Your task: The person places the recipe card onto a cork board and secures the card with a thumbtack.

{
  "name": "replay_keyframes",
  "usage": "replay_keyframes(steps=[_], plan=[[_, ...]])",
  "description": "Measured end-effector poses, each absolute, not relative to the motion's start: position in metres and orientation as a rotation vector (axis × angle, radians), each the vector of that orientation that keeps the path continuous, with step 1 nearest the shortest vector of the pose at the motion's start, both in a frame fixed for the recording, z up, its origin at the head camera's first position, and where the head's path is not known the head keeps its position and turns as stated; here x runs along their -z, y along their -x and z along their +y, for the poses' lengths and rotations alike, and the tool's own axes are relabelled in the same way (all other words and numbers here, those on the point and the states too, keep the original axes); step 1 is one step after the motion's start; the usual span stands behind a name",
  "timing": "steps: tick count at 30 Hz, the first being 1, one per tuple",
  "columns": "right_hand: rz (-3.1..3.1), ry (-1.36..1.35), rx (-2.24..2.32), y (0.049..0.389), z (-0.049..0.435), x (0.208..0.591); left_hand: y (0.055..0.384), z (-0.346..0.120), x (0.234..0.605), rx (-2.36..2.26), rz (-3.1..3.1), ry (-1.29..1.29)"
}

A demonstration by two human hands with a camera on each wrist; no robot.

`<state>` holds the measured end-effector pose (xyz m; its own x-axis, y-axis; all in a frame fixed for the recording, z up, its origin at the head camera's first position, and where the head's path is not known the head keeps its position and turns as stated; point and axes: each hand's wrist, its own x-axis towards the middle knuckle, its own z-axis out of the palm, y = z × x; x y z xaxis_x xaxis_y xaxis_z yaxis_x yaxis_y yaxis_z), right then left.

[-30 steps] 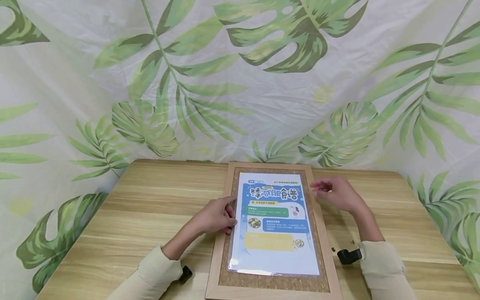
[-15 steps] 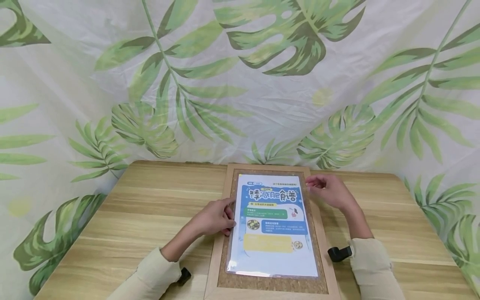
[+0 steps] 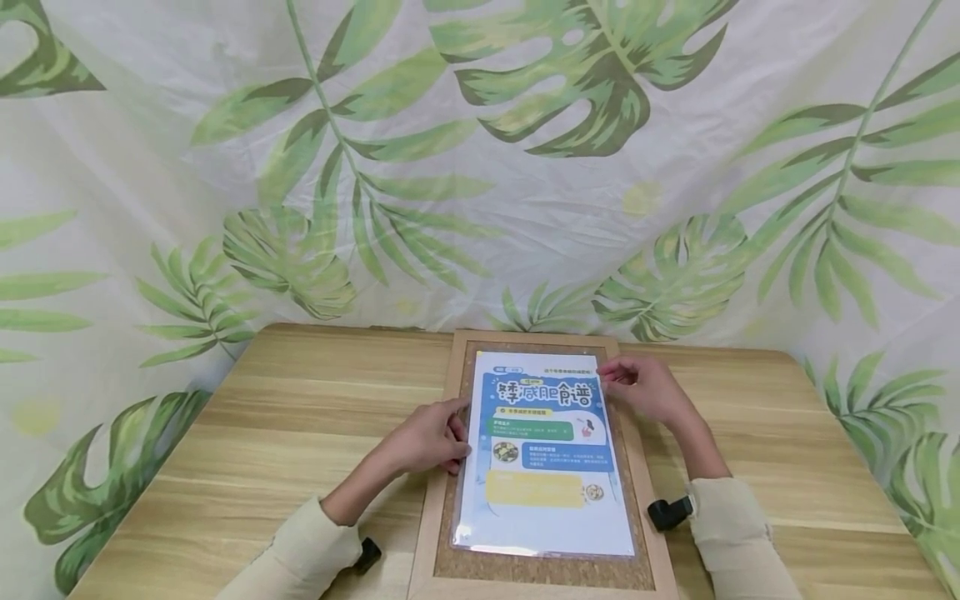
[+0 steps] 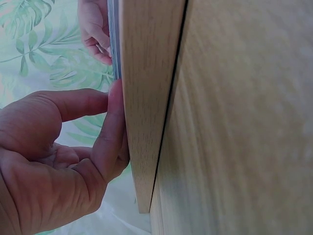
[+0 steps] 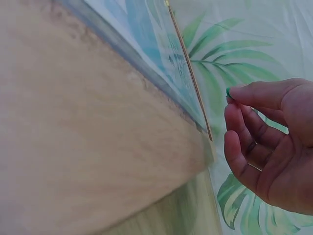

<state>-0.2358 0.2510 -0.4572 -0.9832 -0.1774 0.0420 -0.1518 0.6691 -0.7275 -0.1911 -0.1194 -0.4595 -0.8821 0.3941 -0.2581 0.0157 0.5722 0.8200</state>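
Observation:
A printed sheet (image 3: pixel 551 450) in a clear cover lies on a wood-framed corkboard (image 3: pixel 555 575). Over its left edge is my left hand (image 3: pixel 427 437), with the thumb and index finger touching the sheet beside the frame. In the left wrist view the left hand (image 4: pixel 63 156) has its thumb straight and other fingers bent against the frame. My right hand (image 3: pixel 645 387) is at the sheet's upper right corner. Between its thumb and index finger it pinches a small green push pin (image 5: pixel 228 92), which the right wrist view shows just off the board.
A yellow pin (image 3: pixel 481 353) marks the sheet's upper left corner. The board lies on a wood-grain table (image 3: pixel 337 375), its far end near a leaf-patterned cloth (image 3: pixel 450 167). A black wrist mount (image 3: pixel 670 512) hangs by the right cuff.
My right hand has moved left, from beyond the board's right frame onto the sheet's upper right corner. The left hand has stayed on the left edge.

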Motion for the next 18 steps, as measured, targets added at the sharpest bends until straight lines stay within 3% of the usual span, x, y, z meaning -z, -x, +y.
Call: replay_keyframes(steps=[18], plan=[[2.842,0.254,1.183,0.248,0.255,0.460,0.193,-0.121,0.463,-1.257,2.373,-0.334]])
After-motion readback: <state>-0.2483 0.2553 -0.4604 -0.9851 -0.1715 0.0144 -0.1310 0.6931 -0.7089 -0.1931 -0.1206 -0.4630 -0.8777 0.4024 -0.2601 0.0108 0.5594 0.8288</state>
